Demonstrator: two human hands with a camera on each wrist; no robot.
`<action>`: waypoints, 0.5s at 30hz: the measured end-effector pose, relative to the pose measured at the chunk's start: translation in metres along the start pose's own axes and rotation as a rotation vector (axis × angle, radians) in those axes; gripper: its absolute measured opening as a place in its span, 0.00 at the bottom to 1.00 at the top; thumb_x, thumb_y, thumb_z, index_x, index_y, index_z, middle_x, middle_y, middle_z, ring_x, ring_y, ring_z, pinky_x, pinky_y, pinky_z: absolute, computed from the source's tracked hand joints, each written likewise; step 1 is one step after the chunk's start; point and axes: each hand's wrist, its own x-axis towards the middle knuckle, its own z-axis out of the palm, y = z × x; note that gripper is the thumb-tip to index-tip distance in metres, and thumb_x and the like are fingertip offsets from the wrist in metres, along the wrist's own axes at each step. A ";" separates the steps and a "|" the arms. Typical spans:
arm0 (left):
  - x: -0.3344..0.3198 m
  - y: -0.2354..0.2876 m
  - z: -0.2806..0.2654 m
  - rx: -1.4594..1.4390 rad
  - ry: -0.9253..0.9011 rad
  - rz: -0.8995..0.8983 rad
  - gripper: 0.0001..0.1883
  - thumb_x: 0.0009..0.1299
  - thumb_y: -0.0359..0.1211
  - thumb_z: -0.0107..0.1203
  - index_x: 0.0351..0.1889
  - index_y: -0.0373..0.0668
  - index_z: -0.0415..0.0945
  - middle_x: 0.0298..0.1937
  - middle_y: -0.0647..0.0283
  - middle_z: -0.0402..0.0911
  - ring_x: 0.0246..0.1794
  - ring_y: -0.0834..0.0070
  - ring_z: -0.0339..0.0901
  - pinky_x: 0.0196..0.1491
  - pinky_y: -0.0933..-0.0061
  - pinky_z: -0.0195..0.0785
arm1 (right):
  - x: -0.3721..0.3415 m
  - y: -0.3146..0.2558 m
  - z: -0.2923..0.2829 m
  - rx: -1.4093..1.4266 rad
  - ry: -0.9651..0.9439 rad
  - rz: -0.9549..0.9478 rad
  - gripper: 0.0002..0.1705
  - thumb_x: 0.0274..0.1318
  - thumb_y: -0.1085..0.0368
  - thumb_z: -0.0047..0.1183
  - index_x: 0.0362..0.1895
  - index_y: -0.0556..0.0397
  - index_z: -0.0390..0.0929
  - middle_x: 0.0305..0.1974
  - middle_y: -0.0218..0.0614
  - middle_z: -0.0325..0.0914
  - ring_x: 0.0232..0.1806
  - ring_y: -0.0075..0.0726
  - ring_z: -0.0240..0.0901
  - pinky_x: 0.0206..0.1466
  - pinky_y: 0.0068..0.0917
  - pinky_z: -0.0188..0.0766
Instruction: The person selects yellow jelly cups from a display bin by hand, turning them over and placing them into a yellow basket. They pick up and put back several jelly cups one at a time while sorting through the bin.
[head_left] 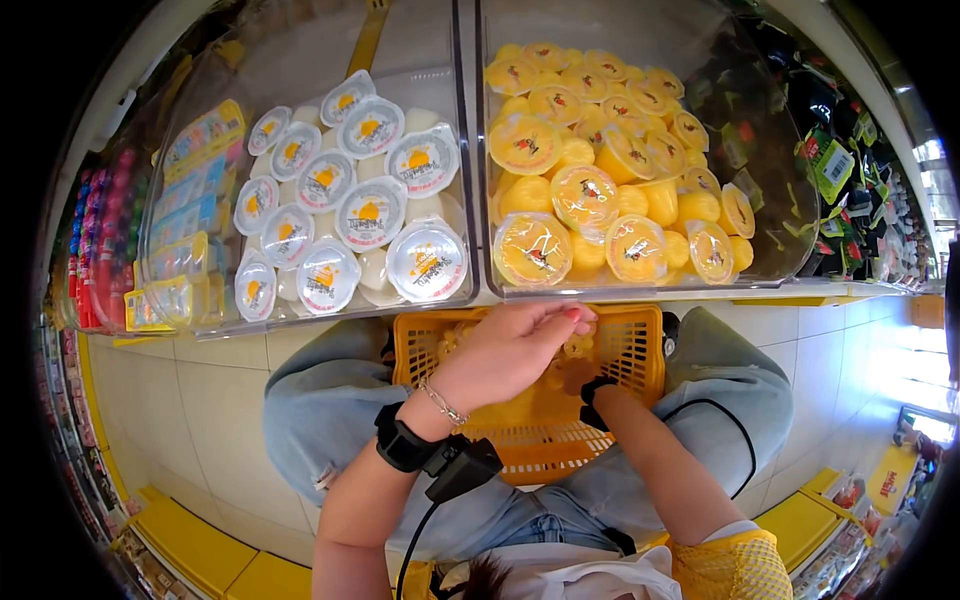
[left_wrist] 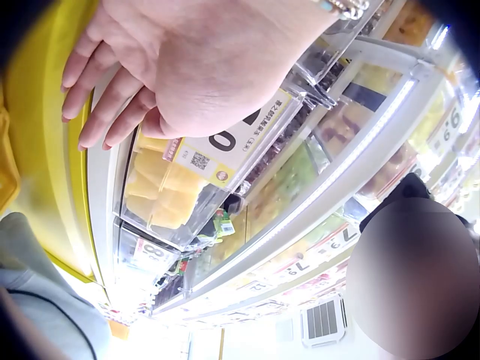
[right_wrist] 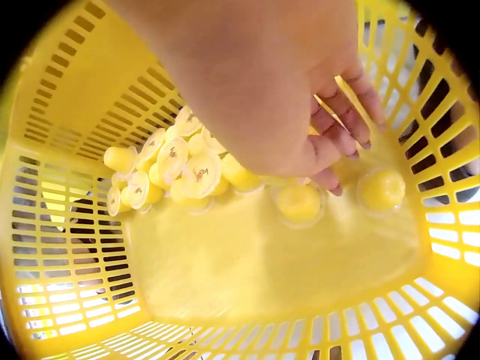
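Observation:
My left hand is over the far rim of a yellow shopping basket, just below the bin's front edge. In the left wrist view its fingers are loosely extended, with nothing in them. My right hand reaches down inside the basket, fingers spread and slightly bent, nothing gripped. Close below its fingertips, a yellow jelly cup and another jelly cup stand apart on the basket floor. A heap of yellow jelly cups lies along the basket's side, partly hidden behind the right hand.
A clear bin of yellow jelly cups stands ahead, beside one of white jelly cups with silver lids. The basket sits between the person's jeans-clad legs. Low yellow shelves stand behind, and another person appears in the left wrist view.

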 end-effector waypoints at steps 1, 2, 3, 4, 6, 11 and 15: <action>0.000 0.000 0.000 0.004 0.003 -0.009 0.16 0.78 0.34 0.40 0.54 0.32 0.73 0.50 0.59 0.80 0.54 0.76 0.75 0.60 0.75 0.65 | 0.003 0.007 0.007 -0.008 0.005 0.033 0.24 0.52 0.66 0.50 0.57 0.51 0.74 0.53 0.46 0.78 0.53 0.51 0.76 0.56 0.42 0.72; 0.000 -0.001 0.000 0.007 0.005 -0.017 0.16 0.78 0.34 0.40 0.54 0.32 0.73 0.50 0.60 0.80 0.54 0.76 0.75 0.60 0.75 0.64 | 0.009 0.015 0.016 -0.067 -0.015 0.012 0.25 0.53 0.65 0.49 0.58 0.50 0.73 0.54 0.45 0.77 0.54 0.51 0.76 0.57 0.41 0.71; 0.000 0.000 0.000 0.014 0.000 -0.018 0.17 0.78 0.34 0.40 0.54 0.32 0.73 0.50 0.60 0.80 0.54 0.76 0.75 0.60 0.75 0.64 | 0.015 0.021 0.026 -0.126 -0.036 -0.009 0.25 0.54 0.64 0.48 0.59 0.49 0.73 0.55 0.43 0.77 0.54 0.51 0.75 0.58 0.41 0.71; 0.000 0.001 0.001 0.021 -0.005 -0.020 0.17 0.78 0.34 0.40 0.54 0.32 0.73 0.50 0.60 0.80 0.54 0.77 0.75 0.60 0.75 0.64 | 0.017 0.029 0.037 -0.185 -0.057 -0.030 0.26 0.55 0.62 0.47 0.60 0.48 0.72 0.56 0.42 0.76 0.55 0.51 0.75 0.58 0.41 0.71; 0.001 0.002 0.001 0.036 -0.010 -0.022 0.17 0.79 0.35 0.40 0.55 0.32 0.73 0.50 0.61 0.80 0.53 0.77 0.75 0.60 0.75 0.64 | 0.003 0.040 0.048 0.074 0.034 -0.031 0.25 0.55 0.61 0.47 0.59 0.46 0.74 0.56 0.40 0.77 0.55 0.50 0.75 0.58 0.40 0.71; 0.003 -0.002 0.003 0.056 -0.017 -0.024 0.18 0.79 0.36 0.40 0.55 0.33 0.73 0.51 0.61 0.80 0.53 0.77 0.75 0.59 0.76 0.64 | -0.010 0.034 0.063 0.033 0.235 -0.012 0.21 0.53 0.60 0.49 0.52 0.46 0.81 0.54 0.41 0.78 0.54 0.49 0.75 0.56 0.40 0.72; 0.005 -0.002 0.004 0.093 -0.032 -0.030 0.18 0.79 0.37 0.40 0.56 0.33 0.72 0.51 0.61 0.80 0.54 0.77 0.75 0.59 0.75 0.65 | -0.008 0.027 0.066 0.017 0.215 -0.013 0.21 0.53 0.60 0.48 0.51 0.46 0.81 0.53 0.41 0.79 0.54 0.49 0.76 0.56 0.40 0.72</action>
